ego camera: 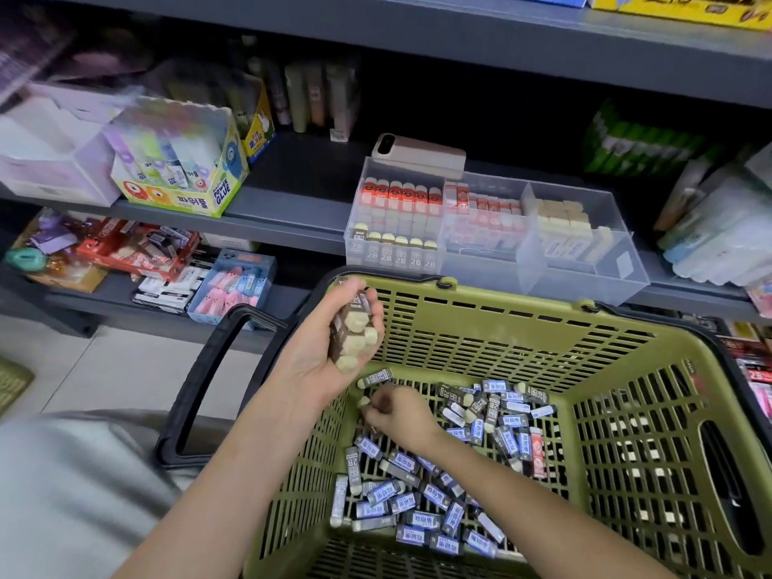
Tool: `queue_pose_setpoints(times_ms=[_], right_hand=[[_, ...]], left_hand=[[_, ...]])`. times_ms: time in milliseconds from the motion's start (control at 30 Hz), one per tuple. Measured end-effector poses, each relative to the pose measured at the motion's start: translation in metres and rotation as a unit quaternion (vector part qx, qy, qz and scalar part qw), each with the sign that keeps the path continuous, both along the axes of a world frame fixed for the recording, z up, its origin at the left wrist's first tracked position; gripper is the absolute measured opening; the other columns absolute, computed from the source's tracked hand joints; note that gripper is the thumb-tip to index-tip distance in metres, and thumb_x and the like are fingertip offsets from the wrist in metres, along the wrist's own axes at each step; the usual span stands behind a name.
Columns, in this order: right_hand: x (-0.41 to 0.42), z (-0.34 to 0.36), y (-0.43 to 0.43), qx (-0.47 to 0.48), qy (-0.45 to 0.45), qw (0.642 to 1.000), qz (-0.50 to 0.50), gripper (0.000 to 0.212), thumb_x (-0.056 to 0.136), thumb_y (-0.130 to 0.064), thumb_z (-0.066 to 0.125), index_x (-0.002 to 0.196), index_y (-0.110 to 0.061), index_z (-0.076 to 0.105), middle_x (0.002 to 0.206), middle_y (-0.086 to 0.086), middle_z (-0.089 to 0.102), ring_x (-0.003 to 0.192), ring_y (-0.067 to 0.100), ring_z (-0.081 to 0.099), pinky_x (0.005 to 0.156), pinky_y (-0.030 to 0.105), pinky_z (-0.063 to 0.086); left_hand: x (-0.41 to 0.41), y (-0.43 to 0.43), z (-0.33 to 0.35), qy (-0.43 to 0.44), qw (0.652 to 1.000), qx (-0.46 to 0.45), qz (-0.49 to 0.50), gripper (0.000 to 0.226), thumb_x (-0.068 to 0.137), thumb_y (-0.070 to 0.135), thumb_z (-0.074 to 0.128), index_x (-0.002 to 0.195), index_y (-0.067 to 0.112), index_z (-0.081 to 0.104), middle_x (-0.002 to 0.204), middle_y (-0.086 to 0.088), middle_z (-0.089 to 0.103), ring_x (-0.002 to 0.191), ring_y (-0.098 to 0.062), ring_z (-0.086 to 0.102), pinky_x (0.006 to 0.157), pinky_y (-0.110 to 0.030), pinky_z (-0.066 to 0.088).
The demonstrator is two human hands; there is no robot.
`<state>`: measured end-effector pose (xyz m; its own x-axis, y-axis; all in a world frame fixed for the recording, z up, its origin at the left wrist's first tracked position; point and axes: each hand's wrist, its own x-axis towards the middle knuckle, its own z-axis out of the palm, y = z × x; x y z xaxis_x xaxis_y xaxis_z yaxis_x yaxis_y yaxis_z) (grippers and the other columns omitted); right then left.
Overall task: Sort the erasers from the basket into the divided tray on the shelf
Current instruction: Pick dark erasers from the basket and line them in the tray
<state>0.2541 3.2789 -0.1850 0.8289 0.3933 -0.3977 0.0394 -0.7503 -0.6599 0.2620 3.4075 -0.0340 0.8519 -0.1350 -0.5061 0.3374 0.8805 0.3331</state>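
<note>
A green plastic basket (522, 340) holds many loose erasers (422, 499) in blue and dark 2B sleeves. My left hand (330, 348) is raised over the basket's left rim, shut on a bunch of dark-sleeved 2B erasers (353, 334). My right hand (401, 415) is down inside the basket, fingers pinched on a small eraser (364, 402) among the pile. The clear divided tray (585, 282) stands on the shelf just beyond the basket. Its left compartment holds red and 2B erasers, the middle one red ones, the right one pale ones.
A phone (417, 152) leans behind the tray. A glue-stick display box (184, 169) sits left on the same shelf (288, 211). The lower shelf holds packs of erasers (234, 286). The basket's black handle (200, 382) hangs to the left. More stock stands at the right.
</note>
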Motion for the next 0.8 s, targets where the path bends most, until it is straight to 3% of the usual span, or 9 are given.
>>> queue_pose_setpoints(times_ms=[67, 133, 200, 300, 400, 500, 633, 700, 800], right_hand=[[-0.003, 0.025, -0.008, 0.087, 0.009, 0.996, -0.034, 0.010, 0.088, -0.019, 0.058, 0.082, -0.011, 0.057, 0.070, -0.001, 0.058, 0.059, 0.010, 0.052, 0.053, 0.019, 0.046], [-0.001, 0.056, -0.018, 0.169, 0.029, 0.983, -0.064, 0.002, 0.087, -0.013, 0.056, 0.088, -0.012, 0.056, 0.071, -0.004, 0.061, 0.055, 0.006, 0.053, 0.050, 0.016, 0.044], [0.008, 0.094, -0.027, 0.268, 0.049, 0.956, -0.108, 0.016, 0.086, -0.004, 0.055, 0.098, -0.015, 0.055, 0.069, -0.002, 0.064, 0.052, 0.009, 0.056, 0.050, 0.020, 0.046], [0.028, 0.148, -0.038, 0.368, 0.006, 0.916, -0.158, 0.018, 0.088, 0.001, 0.056, 0.101, -0.011, 0.058, 0.059, 0.001, 0.062, 0.045, 0.014, 0.053, 0.046, 0.022, 0.046], [0.063, 0.186, -0.036, 0.404, -0.061, 0.889, -0.206, 0.011, 0.087, -0.002, 0.059, 0.097, -0.005, 0.059, 0.057, 0.003, 0.063, 0.045, 0.014, 0.054, 0.046, 0.022, 0.047], [0.108, 0.196, -0.008, 0.321, -0.134, 0.906, -0.239, 0.007, 0.085, -0.008, 0.062, 0.090, -0.005, 0.058, 0.060, 0.004, 0.065, 0.050, 0.015, 0.059, 0.047, 0.028, 0.050], [0.144, 0.184, 0.032, 0.070, -0.224, 0.959, -0.157, 0.010, 0.080, -0.012, 0.061, 0.082, -0.002, 0.062, 0.076, 0.015, 0.069, 0.073, 0.030, 0.066, 0.071, 0.043, 0.054], [0.151, 0.177, 0.042, -0.030, -0.223, 0.970, -0.097, 0.017, 0.080, -0.015, 0.062, 0.079, 0.002, 0.066, 0.077, 0.014, 0.068, 0.077, 0.027, 0.065, 0.075, 0.040, 0.053], [0.157, 0.172, 0.047, -0.054, -0.189, 0.977, -0.077, 0.023, 0.082, -0.019, 0.064, 0.075, 0.002, 0.068, 0.067, 0.011, 0.066, 0.068, 0.024, 0.064, 0.070, 0.038, 0.056]], left_hand=[[0.000, 0.000, 0.002, -0.006, 1.000, -0.001, -0.004, 0.015, 0.065, 0.015, 0.068, 0.079, 0.009, 0.063, 0.072, -0.004, 0.064, 0.054, -0.013, 0.063, 0.048, -0.021, 0.052], [0.001, 0.002, 0.004, -0.015, 1.000, -0.002, -0.009, 0.012, 0.066, 0.014, 0.067, 0.076, 0.008, 0.065, 0.072, -0.005, 0.064, 0.053, -0.014, 0.062, 0.048, -0.022, 0.053], [0.005, 0.007, 0.009, -0.025, 1.000, 0.004, -0.014, 0.011, 0.068, 0.014, 0.066, 0.077, 0.008, 0.065, 0.073, -0.006, 0.064, 0.054, -0.015, 0.063, 0.048, -0.022, 0.053], [0.014, 0.019, 0.017, -0.033, 0.999, 0.008, -0.010, 0.011, 0.067, 0.015, 0.067, 0.076, 0.008, 0.067, 0.075, -0.006, 0.064, 0.055, -0.014, 0.063, 0.048, -0.022, 0.053], [0.028, 0.030, 0.027, -0.046, 0.999, 0.022, 0.010, 0.010, 0.066, 0.018, 0.068, 0.067, 0.008, 0.070, 0.072, -0.005, 0.065, 0.056, -0.013, 0.064, 0.048, -0.022, 0.053], [0.044, 0.038, 0.036, -0.033, 0.998, 0.016, 0.056, 0.015, 0.067, 0.022, 0.070, 0.065, 0.007, 0.068, 0.067, -0.003, 0.065, 0.058, -0.012, 0.065, 0.051, -0.021, 0.054], [0.062, 0.043, 0.040, -0.013, 0.996, 0.015, 0.088, 0.023, 0.067, 0.029, 0.070, 0.074, 0.008, 0.065, 0.068, 0.000, 0.064, 0.064, -0.010, 0.066, 0.057, -0.022, 0.056], [0.067, 0.046, 0.038, -0.009, 0.996, 0.027, 0.082, 0.028, 0.064, 0.032, 0.071, 0.078, 0.009, 0.064, 0.072, -0.001, 0.064, 0.068, -0.010, 0.066, 0.059, -0.023, 0.056], [0.073, 0.049, 0.032, -0.004, 0.996, 0.053, 0.073, 0.031, 0.063, 0.034, 0.071, 0.079, 0.008, 0.065, 0.070, -0.004, 0.067, 0.065, -0.011, 0.067, 0.059, -0.023, 0.056]])
